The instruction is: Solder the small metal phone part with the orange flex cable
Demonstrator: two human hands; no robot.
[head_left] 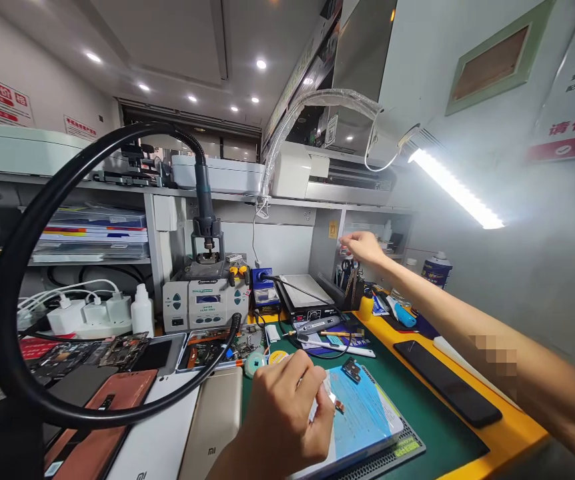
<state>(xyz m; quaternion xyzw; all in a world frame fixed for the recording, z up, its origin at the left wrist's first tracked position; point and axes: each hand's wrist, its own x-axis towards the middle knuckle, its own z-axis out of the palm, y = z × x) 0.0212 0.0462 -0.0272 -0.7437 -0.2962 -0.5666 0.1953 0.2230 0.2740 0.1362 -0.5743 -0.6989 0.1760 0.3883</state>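
My left hand (290, 407) is closed low over a blue work pad (367, 413). Between its thumb and fingers is a small part with a copper-coloured flex cable (339, 405), mostly covered by the hand. A small dark circuit piece (351, 370) lies at the pad's far edge. Stretched out to the far right, my right hand (365, 247) has its fingers pinched together in front of the shelf, above a holder with scissors and tweezers (350, 277). Whatever those fingers hold, if anything, is too small to make out.
A thick black hose (5, 280) loops across the left from a hot-air station (205, 303). Phones, including a gold one (217, 413), lie at the front left. A black phone (447, 381) rests on the yellow right edge. A bright lamp (455, 187) hangs above.
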